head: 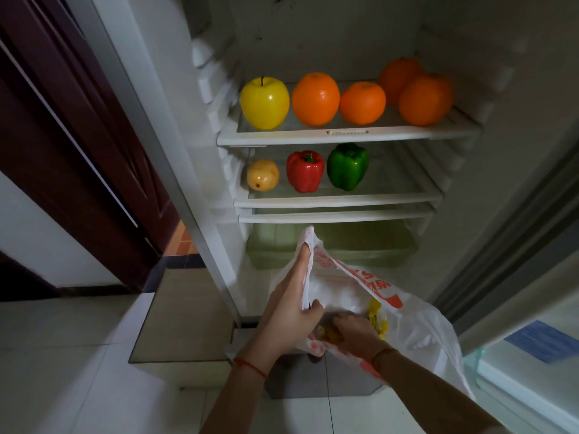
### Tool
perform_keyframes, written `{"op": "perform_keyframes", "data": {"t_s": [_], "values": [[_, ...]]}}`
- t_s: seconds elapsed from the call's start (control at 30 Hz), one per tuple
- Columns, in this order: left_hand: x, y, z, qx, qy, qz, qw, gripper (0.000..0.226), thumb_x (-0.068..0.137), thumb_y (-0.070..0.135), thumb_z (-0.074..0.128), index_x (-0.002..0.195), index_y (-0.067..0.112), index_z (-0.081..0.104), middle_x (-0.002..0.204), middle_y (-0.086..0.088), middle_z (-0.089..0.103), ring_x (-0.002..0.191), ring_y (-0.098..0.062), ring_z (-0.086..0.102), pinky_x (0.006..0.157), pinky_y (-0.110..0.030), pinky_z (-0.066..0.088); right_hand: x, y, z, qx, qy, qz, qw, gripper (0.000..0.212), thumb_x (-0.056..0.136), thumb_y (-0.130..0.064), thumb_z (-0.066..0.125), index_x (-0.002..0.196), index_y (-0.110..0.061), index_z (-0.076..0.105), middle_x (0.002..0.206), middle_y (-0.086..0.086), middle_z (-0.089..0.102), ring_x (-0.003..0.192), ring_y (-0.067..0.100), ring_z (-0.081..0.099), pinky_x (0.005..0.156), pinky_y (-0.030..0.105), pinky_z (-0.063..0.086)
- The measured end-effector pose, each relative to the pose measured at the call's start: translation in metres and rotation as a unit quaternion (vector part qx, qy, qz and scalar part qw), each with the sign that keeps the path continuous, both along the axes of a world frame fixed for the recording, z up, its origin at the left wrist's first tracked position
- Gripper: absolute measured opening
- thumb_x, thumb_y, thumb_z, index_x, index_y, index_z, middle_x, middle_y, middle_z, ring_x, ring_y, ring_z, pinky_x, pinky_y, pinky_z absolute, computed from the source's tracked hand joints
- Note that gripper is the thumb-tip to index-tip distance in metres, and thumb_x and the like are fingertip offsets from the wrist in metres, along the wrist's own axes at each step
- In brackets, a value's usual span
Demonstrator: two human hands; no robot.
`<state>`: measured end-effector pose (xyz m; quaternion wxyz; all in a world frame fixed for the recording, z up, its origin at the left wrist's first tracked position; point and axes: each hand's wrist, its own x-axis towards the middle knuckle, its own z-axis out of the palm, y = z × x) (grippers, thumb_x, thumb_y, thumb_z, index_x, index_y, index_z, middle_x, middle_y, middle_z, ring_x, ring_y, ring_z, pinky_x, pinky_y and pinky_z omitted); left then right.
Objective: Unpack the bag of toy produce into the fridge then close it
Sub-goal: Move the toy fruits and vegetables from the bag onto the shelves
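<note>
A white plastic bag (413,311) with orange print hangs in front of the open fridge (344,136). My left hand (288,305) grips the bag's rim and holds it open. My right hand (354,335) reaches inside the bag, fingers closed around a yellow-orange toy item (329,335) that is mostly hidden. A yellow piece (376,317) shows through the plastic. On the upper shelf sit a yellow apple (264,103) and several oranges (315,99). The middle shelf holds a yellow-orange fruit (262,175), a red pepper (304,171) and a green pepper (347,166).
The fridge door (532,355) stands open at the right. A greenish drawer (332,245) sits under the lowest shelf. A dark wooden door (78,136) is at the left, and a grey step (181,327) rests on the white tiled floor.
</note>
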<state>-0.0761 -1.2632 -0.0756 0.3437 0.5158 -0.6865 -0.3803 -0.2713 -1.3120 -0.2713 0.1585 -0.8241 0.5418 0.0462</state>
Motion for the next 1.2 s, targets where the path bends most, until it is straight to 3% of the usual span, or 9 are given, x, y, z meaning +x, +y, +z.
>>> {"op": "perform_keyframes", "data": {"t_s": [0.1, 0.17, 0.3, 0.5, 0.63, 0.83, 0.93, 1.03, 1.2], "values": [[0.0, 0.0, 0.001, -0.005, -0.01, -0.002, 1.0, 0.109, 0.087, 0.006, 0.06, 0.131, 0.071, -0.015, 0.15, 0.035, 0.006, 0.131, 0.013, 0.019, 0.096, -0.001, 0.025, -0.007, -0.002, 0.011, 0.009, -0.034, -0.028, 0.999, 0.055, 0.085, -0.073, 0.041, 0.118, -0.035, 0.061, 0.116, -0.011, 0.065, 0.106, 0.01, 0.062, 0.093, 0.026, 0.05], [-0.002, -0.001, 0.002, -0.01, -0.013, -0.005, 1.0, 0.109, 0.086, 0.006, 0.061, 0.131, 0.07, -0.015, 0.152, 0.027, 0.009, 0.132, 0.008, 0.02, 0.1, -0.008, 0.027, -0.011, -0.003, 0.018, 0.018, -0.048, -0.046, 0.998, 0.052, 0.082, -0.073, 0.047, 0.12, -0.04, 0.06, 0.111, -0.012, 0.066, 0.102, 0.011, 0.063, 0.09, 0.025, 0.05], [-0.004, -0.001, 0.002, 0.001, -0.003, -0.019, 1.0, 0.109, 0.086, 0.004, 0.063, 0.134, 0.066, -0.013, 0.153, 0.024, 0.01, 0.138, 0.002, 0.017, 0.107, -0.018, 0.026, -0.017, 0.002, 0.019, 0.028, -0.04, -0.051, 0.997, 0.043, 0.088, -0.06, 0.05, 0.123, -0.037, 0.059, 0.115, -0.006, 0.067, 0.107, 0.016, 0.063, 0.095, 0.029, 0.049], [-0.005, 0.001, 0.001, 0.006, -0.004, -0.027, 1.0, 0.108, 0.084, 0.003, 0.061, 0.137, 0.063, -0.012, 0.154, 0.025, 0.006, 0.137, 0.006, 0.015, 0.098, 0.002, 0.021, -0.01, 0.013, 0.02, 0.061, -0.015, -0.085, 0.994, 0.025, 0.093, -0.03, 0.056, 0.108, -0.014, 0.067, 0.106, 0.011, 0.068, 0.1, 0.031, 0.064, 0.085, 0.04, 0.051], [-0.004, 0.003, 0.0, 0.002, -0.014, -0.027, 1.0, 0.108, 0.085, 0.006, 0.06, 0.135, 0.066, -0.014, 0.153, 0.027, 0.005, 0.135, 0.007, 0.015, 0.106, -0.015, 0.023, -0.003, 0.013, 0.014, 0.033, -0.015, -0.077, 0.996, 0.033, 0.094, -0.04, 0.052, 0.117, -0.019, 0.063, 0.114, 0.005, 0.066, 0.106, 0.025, 0.063, 0.089, 0.037, 0.051], [0.001, 0.005, -0.002, 0.017, -0.007, -0.039, 0.999, 0.106, 0.084, 0.004, 0.056, 0.145, 0.059, -0.011, 0.158, 0.029, 0.005, 0.143, 0.011, 0.009, 0.11, -0.01, 0.017, -0.001, 0.008, -0.014, -0.019, 0.07, -0.053, 0.996, 0.042, 0.097, -0.05, 0.041, 0.127, -0.025, 0.058, 0.124, -0.001, 0.063, 0.114, 0.018, 0.06, 0.097, 0.029, 0.046], [0.003, 0.004, -0.002, 0.031, -0.005, -0.041, 0.999, 0.104, 0.084, 0.005, 0.055, 0.149, 0.052, -0.011, 0.155, 0.035, 0.004, 0.138, 0.019, 0.009, 0.109, -0.009, 0.018, 0.004, 0.006, -0.009, 0.005, 0.043, -0.088, 0.995, 0.039, 0.097, -0.046, 0.045, 0.123, -0.022, 0.061, 0.122, -0.001, 0.064, 0.113, 0.016, 0.06, 0.097, 0.026, 0.046], [0.001, 0.001, -0.002, 0.034, -0.007, -0.046, 0.998, 0.105, 0.083, 0.003, 0.057, 0.149, 0.051, -0.01, 0.158, 0.027, 0.007, 0.133, 0.023, 0.012, 0.105, -0.006, 0.019, 0.006, 0.005, 0.011, 0.049, -0.009, -0.134, 0.99, 0.036, 0.087, -0.055, 0.056, 0.108, -0.026, 0.065, 0.106, -0.005, 0.068, 0.1, 0.014, 0.065, 0.086, 0.025, 0.048], [-0.009, -0.006, 0.0, 0.037, -0.008, -0.067, 0.997, 0.102, 0.089, 0.004, 0.058, 0.149, 0.052, -0.009, 0.145, 0.026, 0.019, 0.106, 0.037, 0.028, 0.083, 0.008, 0.03, 0.0, 0.006, 0.059, 0.12, -0.117, -0.208, 0.964, 0.024, 0.083, -0.043, 0.066, 0.086, -0.019, 0.066, 0.085, -0.001, 0.066, 0.083, 0.018, 0.064, 0.076, 0.026, 0.051]]}}
